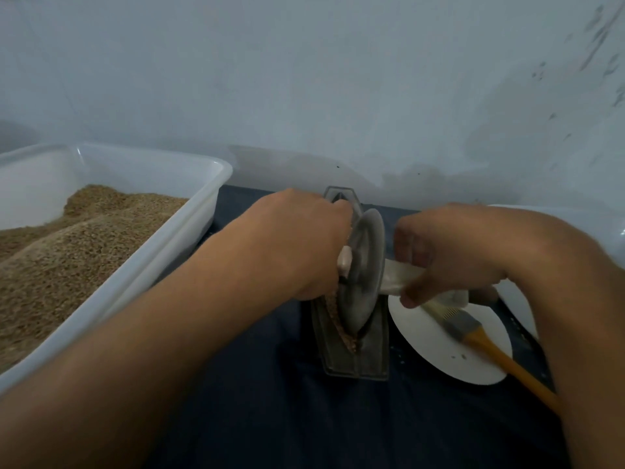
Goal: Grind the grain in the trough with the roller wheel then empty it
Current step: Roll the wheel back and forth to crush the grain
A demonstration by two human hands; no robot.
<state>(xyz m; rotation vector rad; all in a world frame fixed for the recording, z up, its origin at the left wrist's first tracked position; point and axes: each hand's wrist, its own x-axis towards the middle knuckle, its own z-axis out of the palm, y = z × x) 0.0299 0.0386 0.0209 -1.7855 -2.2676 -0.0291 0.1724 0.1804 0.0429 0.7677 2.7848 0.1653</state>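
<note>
A narrow grey metal trough (373,353) lies lengthwise on the dark cloth at the centre. Brown grain (341,326) shows along its groove on the left side. A grey metal roller wheel (363,269) stands upright in the groove, with a pale handle sticking out on each side. My left hand (297,242) is closed around the left handle, whose end shows below the fingers. My right hand (446,248) is closed around the right handle. The far end of the trough shows behind my left hand.
A large white plastic bin (189,228) holding a heap of brown grain stands at the left. A white paper plate (436,346) with a wooden-handled brush (487,346) on it lies right of the trough. A white container (602,221) is at the far right. A pale wall is behind.
</note>
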